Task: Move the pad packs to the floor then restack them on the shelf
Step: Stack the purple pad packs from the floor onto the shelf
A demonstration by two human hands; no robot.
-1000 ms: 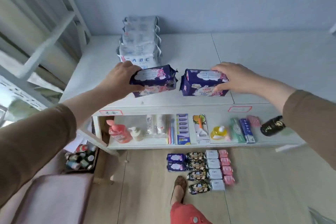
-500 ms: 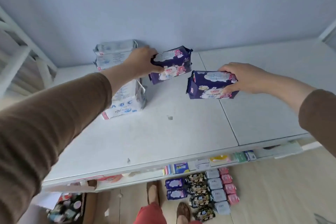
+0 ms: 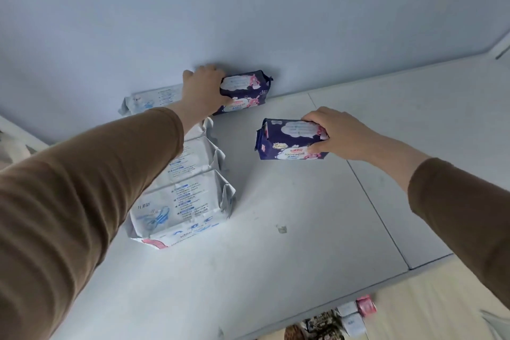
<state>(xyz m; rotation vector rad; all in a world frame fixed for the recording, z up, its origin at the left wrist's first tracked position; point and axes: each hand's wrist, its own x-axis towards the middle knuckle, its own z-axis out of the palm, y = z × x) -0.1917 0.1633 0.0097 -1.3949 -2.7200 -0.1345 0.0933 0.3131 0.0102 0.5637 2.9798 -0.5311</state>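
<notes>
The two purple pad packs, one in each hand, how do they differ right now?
The left hand holds its purple pack far back against the wall, beside the white packs; the right hand holds its purple pack nearer, out over the open shelf top. The left pack is largely hidden by the hand; the right pack shows most of its face. Both share the same purple wrapper.

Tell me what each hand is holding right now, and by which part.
Left hand grips a purple pad pack by its left end, at the wall. Right hand holds another purple pack by its right end.
</notes>
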